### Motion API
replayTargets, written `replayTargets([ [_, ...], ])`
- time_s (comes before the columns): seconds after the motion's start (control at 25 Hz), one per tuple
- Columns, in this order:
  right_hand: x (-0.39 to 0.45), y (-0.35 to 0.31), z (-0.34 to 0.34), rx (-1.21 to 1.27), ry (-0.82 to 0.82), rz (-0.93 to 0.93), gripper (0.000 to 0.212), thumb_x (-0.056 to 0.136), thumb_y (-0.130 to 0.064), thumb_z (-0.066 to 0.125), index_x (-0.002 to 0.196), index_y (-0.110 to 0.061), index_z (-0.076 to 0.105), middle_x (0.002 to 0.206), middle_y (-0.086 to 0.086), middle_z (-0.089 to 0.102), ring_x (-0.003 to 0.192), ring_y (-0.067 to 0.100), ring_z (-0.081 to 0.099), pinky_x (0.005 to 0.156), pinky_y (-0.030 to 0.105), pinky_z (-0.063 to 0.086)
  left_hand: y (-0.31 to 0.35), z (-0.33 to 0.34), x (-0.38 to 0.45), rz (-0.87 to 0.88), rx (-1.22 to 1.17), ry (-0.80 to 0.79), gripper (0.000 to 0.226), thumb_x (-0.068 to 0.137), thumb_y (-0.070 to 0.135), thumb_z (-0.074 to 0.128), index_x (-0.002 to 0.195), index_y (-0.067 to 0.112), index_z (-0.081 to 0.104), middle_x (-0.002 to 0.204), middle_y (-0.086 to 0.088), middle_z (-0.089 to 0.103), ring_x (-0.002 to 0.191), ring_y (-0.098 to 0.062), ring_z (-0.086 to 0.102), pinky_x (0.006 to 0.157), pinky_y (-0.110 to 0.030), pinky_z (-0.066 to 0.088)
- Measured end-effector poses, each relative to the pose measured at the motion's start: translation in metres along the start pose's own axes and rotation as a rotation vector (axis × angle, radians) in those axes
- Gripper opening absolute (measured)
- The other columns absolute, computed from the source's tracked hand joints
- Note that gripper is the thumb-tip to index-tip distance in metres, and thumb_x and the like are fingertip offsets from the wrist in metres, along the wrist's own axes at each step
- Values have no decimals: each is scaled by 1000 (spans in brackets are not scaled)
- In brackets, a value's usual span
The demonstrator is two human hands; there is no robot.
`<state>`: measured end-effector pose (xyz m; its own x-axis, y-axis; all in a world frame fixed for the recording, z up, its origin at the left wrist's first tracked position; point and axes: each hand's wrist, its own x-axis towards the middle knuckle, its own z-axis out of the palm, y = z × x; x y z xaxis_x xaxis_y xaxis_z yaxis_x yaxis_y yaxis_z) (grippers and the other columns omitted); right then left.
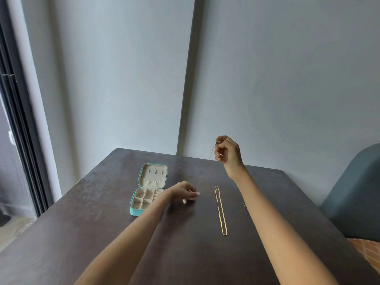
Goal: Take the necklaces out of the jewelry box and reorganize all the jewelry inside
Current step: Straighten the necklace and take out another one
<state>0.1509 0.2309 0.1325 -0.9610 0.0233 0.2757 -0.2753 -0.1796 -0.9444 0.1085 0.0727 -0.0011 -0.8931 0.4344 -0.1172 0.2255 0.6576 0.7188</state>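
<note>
A teal jewelry box (137,210) lies open on the dark table (102,233), its beige compartments facing up and its lid flat behind them. A gold necklace (221,210) is stretched out straight on the table to the right of the box. My right hand (227,151) is raised above the far side of the table and pinches the top end of a thin dark chain (211,151). My left hand (186,192) rests low beside the box and pinches the chain's lower end. The chain's middle is too thin to make out.
A small dark item (244,204) lies on the table beside my right forearm. A grey-blue chair (353,194) stands at the right edge. A grey wall rises behind the table, and a dark door frame (18,140) stands at the left.
</note>
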Motion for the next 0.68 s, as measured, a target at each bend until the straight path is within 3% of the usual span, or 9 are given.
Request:
replayTargets([
  [0.12,-14,6,-6,-151,-188,25,9,65,-7,45,69,-11,52,50,4,49,43,15,39,42,20,31,5,-4,10,-156,-217,54,42,102,31,31,120,-1,52,72,-4,51,51,-10,48,42,-11,40],
  [0.24,-33,20,-13,-398,-400,122,8,66,-7,48,65,-12,55,52,8,56,45,17,46,47,22,40,-5,-12,28,-196,-142,166,36,101,23,34,113,-4,55,76,-12,57,48,-13,49,37,-12,35],
  [0.32,-45,37,-16,-513,-461,179,10,66,-8,49,64,-12,58,56,8,61,47,16,52,48,22,44,-7,-14,36,-197,-34,182,27,98,18,40,105,-1,58,95,-22,61,69,-22,56,52,-18,42],
  [0.4,-54,57,-19,-573,-464,221,11,66,-9,49,65,-13,59,58,6,64,48,13,54,47,21,43,-5,-12,43,-169,83,159,30,95,14,44,113,-2,62,116,-19,63,99,-26,60,80,-26,45],
  [0.48,-58,73,-24,-607,-432,231,13,71,-6,50,67,-14,59,59,2,66,46,9,52,44,20,39,0,-6,44,-136,127,152,29,92,10,48,113,0,64,118,-15,64,111,-27,58,87,-28,44],
  [0.6,-55,80,-33,-627,-364,213,21,78,3,49,70,-14,59,64,4,68,44,7,48,40,18,32,6,3,36,-64,-67,24,16,94,14,50,87,10,64,81,-9,65,76,-22,60,63,-29,42],
  [0.68,-49,76,-32,-620,-315,184,22,81,3,48,73,-15,59,67,5,68,43,6,46,38,17,31,14,3,24,-3,-307,-46,27,99,26,43,79,16,58,71,0,60,63,-10,56,60,-22,42],
])
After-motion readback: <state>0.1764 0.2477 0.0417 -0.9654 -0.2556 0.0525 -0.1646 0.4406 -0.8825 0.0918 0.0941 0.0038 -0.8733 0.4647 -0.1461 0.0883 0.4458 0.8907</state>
